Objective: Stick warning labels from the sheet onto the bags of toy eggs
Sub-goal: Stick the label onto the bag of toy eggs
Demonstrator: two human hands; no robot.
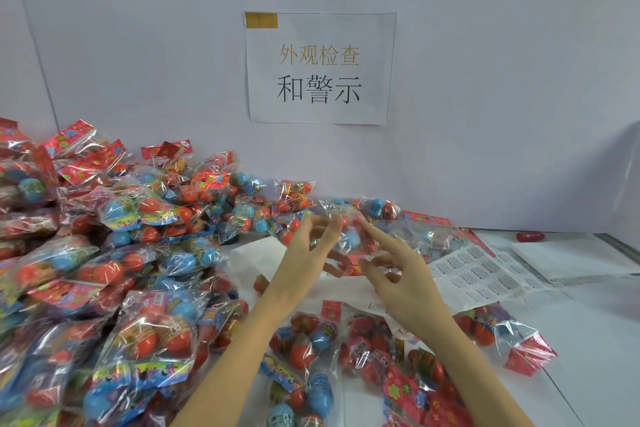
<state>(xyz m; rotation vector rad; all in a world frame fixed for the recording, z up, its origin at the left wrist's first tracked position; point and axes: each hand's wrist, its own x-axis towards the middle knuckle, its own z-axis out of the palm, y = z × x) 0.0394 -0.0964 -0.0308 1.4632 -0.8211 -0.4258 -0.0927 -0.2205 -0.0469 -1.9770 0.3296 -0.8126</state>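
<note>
Clear crinkly plastic bag of red and blue toy eggs [349,236] hangs above the white surface [588,329] — we hold it up, left hand [304,246] gripping one end, right hand [398,270] pinching the other. White label sheet [485,274] lies just right.

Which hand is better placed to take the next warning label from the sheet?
The right hand, probably. The label sheet lies just to its right on the table, while the left hand is further away and touches the held bag of toy eggs.

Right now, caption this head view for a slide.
Both hands handle a bag of toy eggs beside the label sheet.
</note>
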